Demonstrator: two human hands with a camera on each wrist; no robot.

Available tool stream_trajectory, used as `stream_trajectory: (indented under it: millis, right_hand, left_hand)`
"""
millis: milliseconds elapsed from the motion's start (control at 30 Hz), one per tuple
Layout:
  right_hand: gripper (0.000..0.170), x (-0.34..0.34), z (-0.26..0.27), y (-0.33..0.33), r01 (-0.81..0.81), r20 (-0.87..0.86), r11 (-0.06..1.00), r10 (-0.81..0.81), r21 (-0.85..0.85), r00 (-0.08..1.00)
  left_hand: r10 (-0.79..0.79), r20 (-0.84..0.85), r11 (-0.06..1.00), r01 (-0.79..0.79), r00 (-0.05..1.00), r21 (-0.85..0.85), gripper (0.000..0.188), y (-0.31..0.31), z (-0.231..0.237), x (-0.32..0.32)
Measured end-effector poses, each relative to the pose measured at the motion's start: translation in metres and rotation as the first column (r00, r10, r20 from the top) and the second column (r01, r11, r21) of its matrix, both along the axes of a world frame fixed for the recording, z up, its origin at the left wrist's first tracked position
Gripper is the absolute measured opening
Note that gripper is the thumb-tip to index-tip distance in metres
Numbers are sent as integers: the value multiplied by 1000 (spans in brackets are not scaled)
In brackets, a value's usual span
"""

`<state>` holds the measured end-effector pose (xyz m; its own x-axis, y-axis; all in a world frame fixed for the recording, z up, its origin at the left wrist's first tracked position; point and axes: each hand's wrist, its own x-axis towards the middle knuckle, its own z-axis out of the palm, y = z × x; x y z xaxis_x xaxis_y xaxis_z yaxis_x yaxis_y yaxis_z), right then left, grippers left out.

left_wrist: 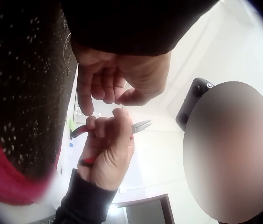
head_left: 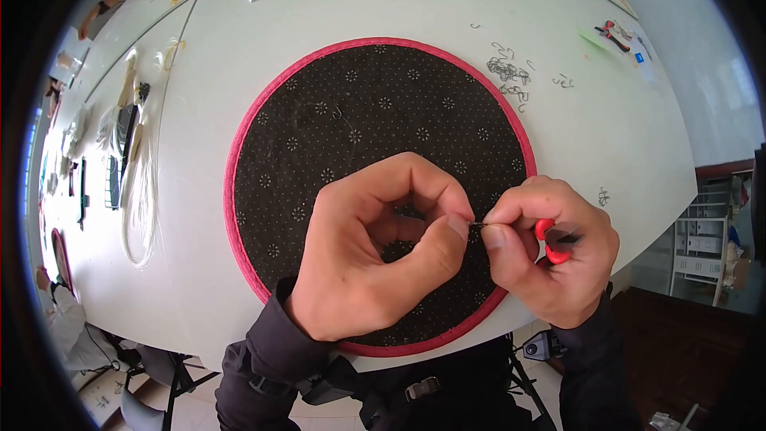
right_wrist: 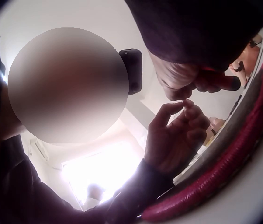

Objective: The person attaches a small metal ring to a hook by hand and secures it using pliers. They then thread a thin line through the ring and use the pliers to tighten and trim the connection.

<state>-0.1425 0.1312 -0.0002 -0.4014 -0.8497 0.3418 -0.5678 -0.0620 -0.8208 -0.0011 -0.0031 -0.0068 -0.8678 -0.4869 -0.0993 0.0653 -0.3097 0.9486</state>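
My left hand [head_left: 383,251] and right hand [head_left: 558,251] meet fingertip to fingertip over the round mat. Between them, thumb and forefinger of each pinch a thin dark wire-like piece [head_left: 478,224], mostly hidden by the fingers. Tucked in my right palm is a pair of pliers [left_wrist: 141,126] with red handles, its silver nose pointing out past the thumb in the left wrist view. The dark patterned mat [head_left: 275,164] has a pink rim. A small fish hook [head_left: 337,112] lies on its upper part, with a fine dark line running down from it.
Loose fish hooks [head_left: 508,71] lie piled on the white table [head_left: 211,112] beyond the mat's right side, with a smaller cluster [head_left: 603,195] nearer the right edge. Red-handled tools [head_left: 613,36] lie at the far right. Pale line coils [head_left: 140,191] are at the left.
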Motion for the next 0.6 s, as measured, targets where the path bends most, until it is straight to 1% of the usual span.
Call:
stream_trajectory:
  millis: [133, 267, 367, 467, 533, 600]
  right_hand:
    - [14, 2, 1, 0, 30, 13, 999, -31, 26, 999]
    - [11, 2, 1, 0, 24, 81, 999, -28, 47, 996]
    - [11, 0, 2, 1, 1, 132, 996, -12, 87, 991]
    - [10, 1, 2, 1, 3, 195, 996, -19, 85, 981]
    - [10, 1, 2, 1, -2, 228, 996, -19, 93, 973]
    - [10, 1, 2, 0, -4, 218, 996, -16, 92, 976]
  left_hand:
    - [7, -2, 997, -7, 1000, -82, 9, 1, 1, 0]
    - [10, 10, 988, -8, 1000, -152, 9, 2, 1, 0]
    - [42, 51, 989, -35, 998, -144, 8, 3, 4, -1]
    - [32, -7, 975, -33, 999, -221, 7, 3, 1, -2]
    - [32, -8, 967, -33, 999, -252, 7, 3, 0, -2]
    - [32, -5, 960, -32, 999, -277, 7, 3, 0, -2]
